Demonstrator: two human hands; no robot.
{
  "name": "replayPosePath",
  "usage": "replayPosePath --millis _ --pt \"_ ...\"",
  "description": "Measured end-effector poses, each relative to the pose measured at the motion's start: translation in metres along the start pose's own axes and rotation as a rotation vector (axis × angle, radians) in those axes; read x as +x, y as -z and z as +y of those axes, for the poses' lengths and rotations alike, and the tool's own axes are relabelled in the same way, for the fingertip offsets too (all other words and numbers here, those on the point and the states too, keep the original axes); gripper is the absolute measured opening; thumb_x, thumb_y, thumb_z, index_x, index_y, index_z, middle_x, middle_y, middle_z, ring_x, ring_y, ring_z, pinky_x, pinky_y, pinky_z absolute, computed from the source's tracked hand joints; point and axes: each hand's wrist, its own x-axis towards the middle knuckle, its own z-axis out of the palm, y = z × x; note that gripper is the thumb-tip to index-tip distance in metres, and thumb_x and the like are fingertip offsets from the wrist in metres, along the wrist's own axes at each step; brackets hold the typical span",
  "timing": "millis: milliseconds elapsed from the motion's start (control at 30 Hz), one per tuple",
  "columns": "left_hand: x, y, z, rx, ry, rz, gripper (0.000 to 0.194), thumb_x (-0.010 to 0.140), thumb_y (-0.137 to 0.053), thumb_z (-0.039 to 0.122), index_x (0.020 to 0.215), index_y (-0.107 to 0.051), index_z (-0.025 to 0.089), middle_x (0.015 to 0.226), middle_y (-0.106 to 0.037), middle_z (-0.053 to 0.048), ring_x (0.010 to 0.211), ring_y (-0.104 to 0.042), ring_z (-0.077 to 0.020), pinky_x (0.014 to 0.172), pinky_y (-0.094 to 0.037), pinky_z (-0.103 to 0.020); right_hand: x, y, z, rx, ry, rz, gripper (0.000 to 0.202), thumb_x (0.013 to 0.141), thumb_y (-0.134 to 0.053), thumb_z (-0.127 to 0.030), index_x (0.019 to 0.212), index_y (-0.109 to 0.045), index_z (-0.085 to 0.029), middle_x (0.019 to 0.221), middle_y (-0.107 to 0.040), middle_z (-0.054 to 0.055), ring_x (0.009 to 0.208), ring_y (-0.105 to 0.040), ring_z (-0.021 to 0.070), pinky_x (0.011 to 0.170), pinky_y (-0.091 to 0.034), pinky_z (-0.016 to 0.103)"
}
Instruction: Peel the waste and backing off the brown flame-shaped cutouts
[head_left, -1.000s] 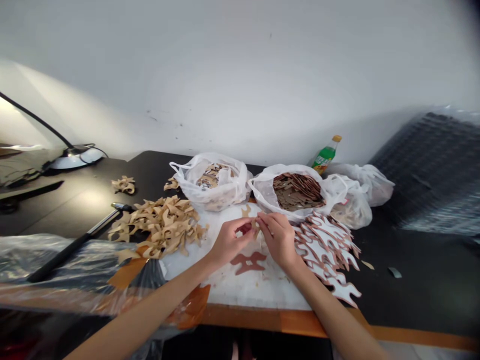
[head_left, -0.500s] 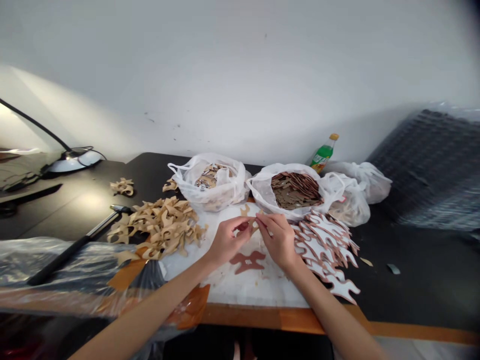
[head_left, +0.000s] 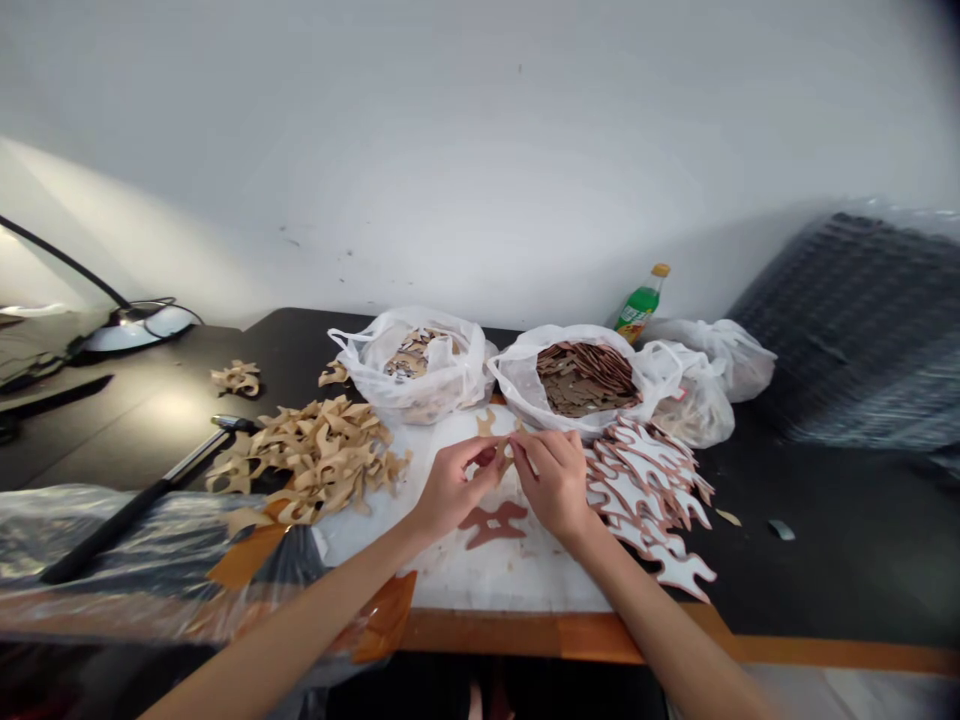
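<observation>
My left hand and my right hand meet over a white sheet, both pinching a small tan cut-out piece that the fingers mostly cover. Just below them a brown bone-shaped piece with a small hole in its middle lies flat. Another tan piece rests on the sheet beyond my fingertips. To the left spreads a heap of curled tan paper pieces. Right of my right hand is a pile of white-faced, brown-edged cut-outs.
Behind stand two white plastic bags, one with tan and white pieces, one with brown pieces. A green bottle and tied bags are at back right. A black-handled hammer lies left, near a lamp.
The view has shifted slightly. Both hands stay together at the tan piece, with only a small movement of the fingers.
</observation>
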Motion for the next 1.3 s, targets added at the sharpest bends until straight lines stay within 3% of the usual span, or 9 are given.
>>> replayPosePath --millis 133,300,500,700,933,1133,1300 --pt "0.002 -0.002 -0.002 -0.157 0.108 0.0 0.037 0.096 -0.071 0.045 0.12 -0.08 0.019 0.109 -0.078 -0.01 0.094 -0.068 -0.0223 0.086 -0.052 -0.032 0.0 -0.001 0.002 -0.014 -0.005 -0.074 0.013 0.109 -0.051 -0.017 0.103 -0.063 -0.019 0.089 -0.072 0.007 0.08 -0.064 0.0216 0.077 -0.037 0.038" --pt "0.007 0.0 -0.004 -0.505 0.272 -0.002 0.034 0.095 -0.072 0.048 0.11 -0.082 0.019 0.088 -0.075 -0.006 0.084 -0.067 -0.0189 0.083 -0.053 -0.032 0.0 -0.004 0.005 0.144 -0.085 -0.154 0.016 0.111 -0.042 -0.017 0.103 -0.055 -0.02 0.093 -0.066 0.006 0.082 -0.058 0.0214 0.078 -0.039 0.037" --pt "0.011 0.002 -0.003 -0.348 0.22 -0.015 0.025 0.091 -0.078 0.037 0.108 -0.079 0.02 0.087 -0.074 -0.004 0.077 -0.063 -0.0163 0.076 -0.051 -0.029 0.001 -0.004 0.0 0.192 -0.046 -0.196 0.017 0.11 -0.04 -0.016 0.102 -0.054 -0.021 0.092 -0.066 0.005 0.082 -0.058 0.0215 0.078 -0.037 0.038" --pt "0.015 0.011 -0.006 -0.244 0.137 0.11 0.019 0.088 -0.079 0.037 0.089 -0.077 0.019 0.085 -0.071 -0.003 0.077 -0.059 -0.0159 0.072 -0.046 -0.027 0.0 -0.001 0.001 0.222 -0.035 -0.245 0.017 0.107 -0.039 -0.013 0.106 -0.053 -0.02 0.095 -0.066 0.007 0.084 -0.057 0.0225 0.078 -0.037 0.038" --pt "0.025 0.025 -0.006 -0.382 0.138 0.345 0.019 0.08 -0.085 0.035 0.085 -0.076 0.019 0.074 -0.063 0.001 0.071 -0.052 -0.013 0.068 -0.042 -0.025 0.0 -0.002 0.005 0.181 -0.054 -0.198 0.018 0.106 -0.038 -0.01 0.101 -0.051 -0.021 0.09 -0.061 0.005 0.08 -0.052 0.0223 0.076 -0.035 0.037" --pt "0.03 0.031 -0.007 -0.446 0.111 0.428 0.022 0.074 -0.09 0.032 0.084 -0.076 0.019 0.077 -0.065 0.001 0.07 -0.053 -0.0117 0.067 -0.042 -0.025 0.0 -0.001 0.002 0.167 -0.066 -0.211 0.017 0.107 -0.039 -0.012 0.102 -0.052 -0.021 0.092 -0.062 0.006 0.081 -0.054 0.0232 0.078 -0.037 0.037" --pt "0.039 0.051 -0.006 -0.589 0.062 0.542 0.027 0.071 -0.093 0.033 0.083 -0.074 0.019 0.074 -0.063 0.002 0.069 -0.054 -0.0103 0.067 -0.043 -0.024 0.0 -0.001 0.009 0.199 -0.099 -0.169 0.019 0.108 -0.037 -0.014 0.101 -0.053 -0.022 0.093 -0.064 0.007 0.084 -0.057 0.0236 0.079 -0.041 0.038"
